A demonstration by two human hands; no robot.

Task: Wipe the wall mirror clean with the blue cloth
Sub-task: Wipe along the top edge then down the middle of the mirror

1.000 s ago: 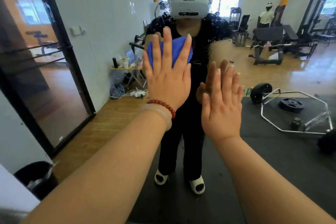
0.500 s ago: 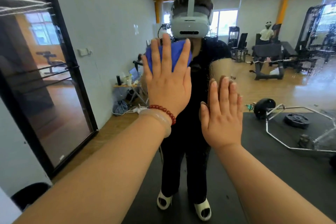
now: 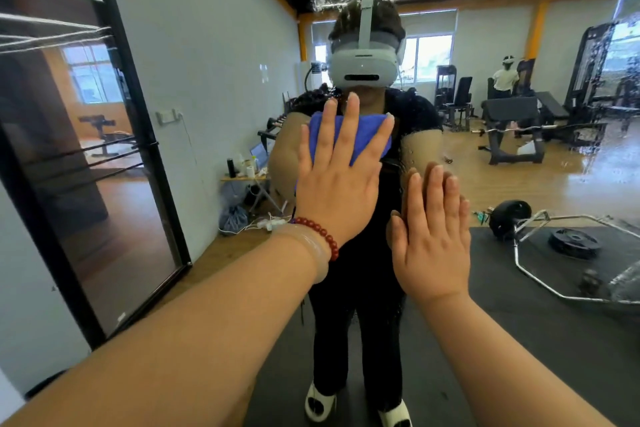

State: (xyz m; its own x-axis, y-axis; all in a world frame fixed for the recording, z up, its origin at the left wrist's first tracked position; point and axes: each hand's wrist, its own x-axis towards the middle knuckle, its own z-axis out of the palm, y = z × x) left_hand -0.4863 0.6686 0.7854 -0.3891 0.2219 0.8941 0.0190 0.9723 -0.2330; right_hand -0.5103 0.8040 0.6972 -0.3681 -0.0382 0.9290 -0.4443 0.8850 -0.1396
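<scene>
One wide head-worn camera faces straight ahead, close against the wall mirror (image 3: 491, 184).

Blue cloth (image 3: 370, 123), dark red beaded bracelet (image 3: 322, 234), black mat (image 3: 519, 340), white wall (image 3: 214, 62), floor (image 3: 519, 184) seemingly honey-brown wood

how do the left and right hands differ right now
The left hand presses the blue cloth to the mirror; the right hand touches bare glass. The left hand is higher with fingers spread; the right hand's fingers lie together. Left wrist has a red bead bracelet; right wrist none. Both are flat and open.
</scene>
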